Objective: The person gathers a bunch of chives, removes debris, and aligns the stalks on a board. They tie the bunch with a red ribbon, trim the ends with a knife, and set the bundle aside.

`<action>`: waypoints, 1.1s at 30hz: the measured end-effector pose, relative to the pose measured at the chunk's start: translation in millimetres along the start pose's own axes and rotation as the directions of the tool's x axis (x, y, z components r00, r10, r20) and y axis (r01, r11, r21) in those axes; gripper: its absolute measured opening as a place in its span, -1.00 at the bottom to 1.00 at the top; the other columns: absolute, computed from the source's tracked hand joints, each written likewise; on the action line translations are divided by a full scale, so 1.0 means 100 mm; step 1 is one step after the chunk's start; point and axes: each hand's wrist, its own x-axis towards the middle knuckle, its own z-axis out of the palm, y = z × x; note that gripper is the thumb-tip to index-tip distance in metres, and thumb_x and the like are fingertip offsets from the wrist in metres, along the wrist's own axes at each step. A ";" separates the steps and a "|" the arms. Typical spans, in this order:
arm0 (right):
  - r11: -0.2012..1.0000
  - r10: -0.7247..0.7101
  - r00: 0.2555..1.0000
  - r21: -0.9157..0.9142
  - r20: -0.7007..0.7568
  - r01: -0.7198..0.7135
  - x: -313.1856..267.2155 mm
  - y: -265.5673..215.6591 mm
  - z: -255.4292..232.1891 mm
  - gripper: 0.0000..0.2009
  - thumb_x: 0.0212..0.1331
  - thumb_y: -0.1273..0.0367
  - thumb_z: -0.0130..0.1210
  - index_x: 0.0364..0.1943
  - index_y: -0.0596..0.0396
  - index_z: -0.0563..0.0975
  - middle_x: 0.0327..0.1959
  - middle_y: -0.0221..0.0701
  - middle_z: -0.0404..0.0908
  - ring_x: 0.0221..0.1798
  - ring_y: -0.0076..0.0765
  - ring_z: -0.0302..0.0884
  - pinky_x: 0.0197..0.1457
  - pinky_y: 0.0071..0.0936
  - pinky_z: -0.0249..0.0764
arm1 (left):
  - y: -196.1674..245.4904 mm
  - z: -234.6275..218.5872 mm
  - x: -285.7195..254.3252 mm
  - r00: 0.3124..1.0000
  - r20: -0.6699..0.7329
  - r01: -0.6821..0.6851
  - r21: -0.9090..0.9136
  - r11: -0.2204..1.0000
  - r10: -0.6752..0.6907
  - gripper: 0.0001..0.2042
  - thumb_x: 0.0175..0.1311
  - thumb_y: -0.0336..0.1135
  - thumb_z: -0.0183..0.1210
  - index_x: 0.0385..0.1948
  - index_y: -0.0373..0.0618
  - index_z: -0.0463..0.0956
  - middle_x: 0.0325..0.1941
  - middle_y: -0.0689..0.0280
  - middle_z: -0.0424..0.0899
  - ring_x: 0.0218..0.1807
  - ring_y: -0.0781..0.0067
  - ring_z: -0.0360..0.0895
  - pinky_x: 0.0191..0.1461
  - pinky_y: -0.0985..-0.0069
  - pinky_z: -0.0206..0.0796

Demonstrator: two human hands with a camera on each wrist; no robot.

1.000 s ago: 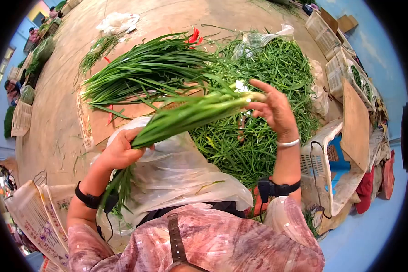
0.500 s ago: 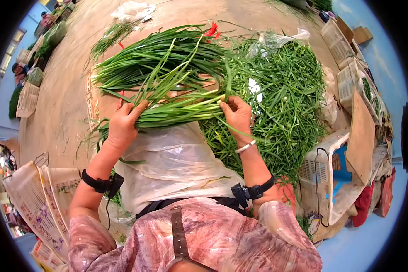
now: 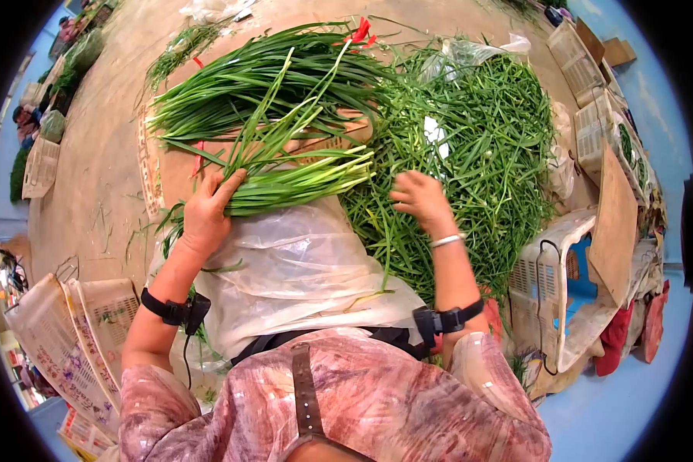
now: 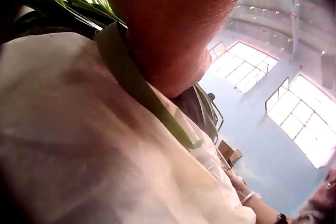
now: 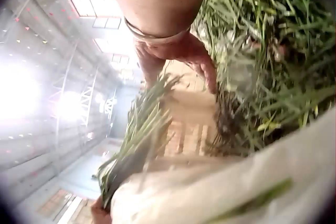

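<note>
My left hand [image 3: 210, 212] grips a bunch of garlic chives [image 3: 308, 181] by its leafy part, above my plastic-covered lap [image 3: 292, 262]. The pale cut ends point right, and a few longer stalks stick up and away across the bunch. Off to the right, apart from those ends, my right hand [image 3: 423, 202] hovers over a loose heap of chive leaves [image 3: 485, 162]. Its fingers hang loosely curled with nothing visible between them; the right wrist view shows this hand [image 5: 181, 50] with thumb and fingers apart. The left wrist view hides the left fingers behind the wrist.
Beyond the held bunch lies a larger pile of chives [image 3: 262, 92] on a board, with red ties [image 3: 360, 32] at its far end. A white crate [image 3: 543, 285] stands at the right, and more crates [image 3: 77, 331] lean at the left. Clear plastic [image 3: 477, 52] lies behind the heap.
The bunch was first held out slanting with the right hand at its stem ends. It then came level over the lap, and the right hand let go and moved right.
</note>
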 end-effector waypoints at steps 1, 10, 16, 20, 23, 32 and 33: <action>1.000 -0.018 0.998 -0.024 0.059 0.019 -0.05 -0.02 0.23 -0.40 0.12 0.21 0.12 0.15 0.30 0.22 -0.11 -0.24 0.49 -0.13 -0.33 0.53 -0.21 -0.47 0.55 | -0.02 0.03 0.00 0.999 -0.025 -0.025 0.003 1.000 0.025 -0.37 -0.26 -0.68 0.04 0.02 0.11 0.44 -0.24 0.20 0.47 -0.25 0.15 0.48 -0.27 0.37 0.37; 0.931 -0.202 0.978 -0.323 -0.059 0.173 0.38 0.06 -0.44 -0.79 0.10 0.31 0.10 -0.30 0.18 0.57 -0.67 -0.43 0.46 -0.73 -0.57 0.33 -0.67 -0.64 0.22 | -0.06 -0.04 -0.09 0.997 -0.064 -0.044 0.056 0.997 0.048 -0.37 -0.28 -0.67 0.05 0.00 0.11 0.47 -0.25 0.20 0.49 -0.31 0.18 0.49 -0.31 0.41 0.36; 0.439 -0.505 0.853 -0.812 0.131 0.385 0.07 -0.49 -0.04 -0.52 -0.05 0.26 0.19 -0.02 0.21 0.43 -0.05 -0.17 0.50 -0.03 -0.06 0.46 0.04 -0.24 0.36 | -0.05 -0.05 -0.07 0.990 -0.066 -0.117 0.105 0.988 0.124 -0.40 -0.25 -0.62 0.04 -0.01 0.12 0.48 -0.24 0.18 0.50 -0.33 0.17 0.49 -0.30 0.39 0.37; 0.235 -0.649 0.509 -0.487 0.566 0.841 0.13 -0.59 0.66 -0.73 -0.01 0.37 0.15 -0.19 0.15 0.53 -0.23 -0.15 0.57 -0.21 -0.01 0.51 -0.11 -0.30 0.43 | -0.04 -0.06 -0.07 0.989 -0.075 -0.118 0.112 0.987 0.127 -0.39 -0.27 -0.63 0.03 0.00 0.11 0.47 -0.23 0.18 0.50 -0.33 0.17 0.49 -0.29 0.40 0.36; 0.268 -0.633 0.544 -0.504 0.550 0.821 0.04 -0.59 0.67 -0.87 0.01 0.43 0.13 -0.36 0.19 0.56 -0.47 -0.24 0.59 -0.41 -0.14 0.54 -0.29 -0.38 0.45 | -0.05 -0.12 -0.10 0.986 -0.128 -0.100 0.071 0.992 0.108 -0.40 -0.28 -0.64 0.04 0.00 -0.04 0.45 -0.22 0.17 0.50 -0.31 0.16 0.48 -0.28 0.41 0.36; 0.804 -0.593 0.805 -0.025 0.016 0.594 0.01 -0.43 0.52 -0.94 0.13 0.52 0.04 -0.36 0.25 0.50 -0.52 -0.41 0.57 -0.48 -0.60 0.47 -0.39 -0.67 0.40 | -0.08 -0.17 -0.14 0.969 -0.075 -0.230 0.093 0.969 0.237 -0.53 -0.17 -0.55 0.03 -0.06 -0.16 0.47 -0.39 0.22 0.48 -0.36 0.21 0.47 -0.30 0.41 0.33; 0.822 -0.562 0.827 0.099 -0.023 0.561 0.03 -0.42 0.51 -0.93 0.14 0.50 0.04 -0.36 0.24 0.50 -0.49 -0.40 0.57 -0.50 -0.60 0.46 -0.40 -0.69 0.40 | -0.08 -0.17 -0.14 0.969 -0.074 -0.229 0.089 0.969 0.236 -0.53 -0.17 -0.55 0.03 -0.06 -0.16 0.47 -0.39 0.22 0.48 -0.36 0.21 0.47 -0.30 0.41 0.33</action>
